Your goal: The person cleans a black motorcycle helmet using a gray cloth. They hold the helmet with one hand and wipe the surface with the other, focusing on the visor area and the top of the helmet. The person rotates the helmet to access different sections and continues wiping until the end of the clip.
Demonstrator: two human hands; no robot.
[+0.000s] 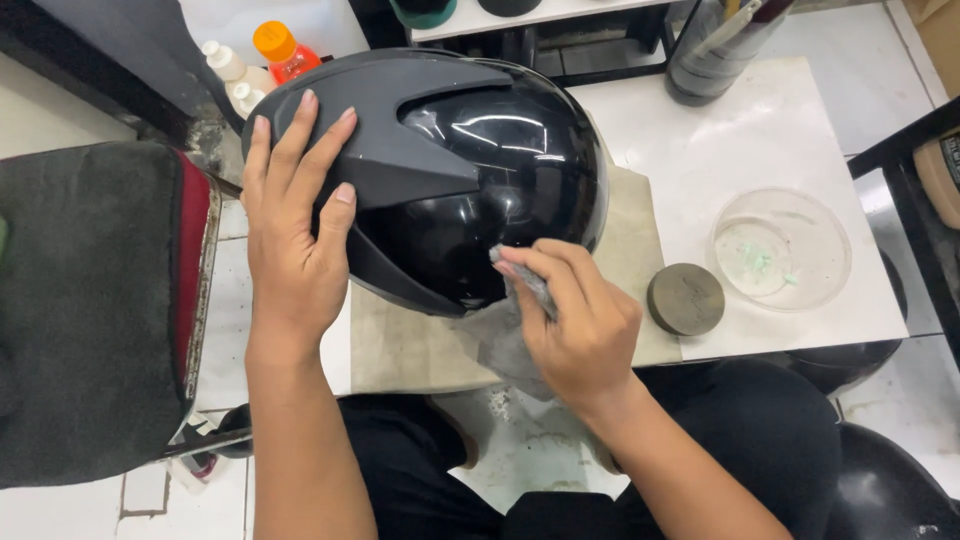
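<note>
Top left: orange-capped red plastic bottle (285, 52) w/ two white-capped bottles (235, 78) beside it, labels not readable. You're working over a white tabletop (760, 140) w/ a beige cloth mat (410, 350), pale tiled floor below. Glossy black helmet (440, 170) is sitting on the mat, long axis running left-right. Your left hand (295, 220) is lying flat, fingers spread, on its matte side. Right hand (575, 320) is pinching a grey rag (510, 330) against the shell. Round grey disc (685, 298) & clear round dish (780, 248) are sitting to the right.
</note>
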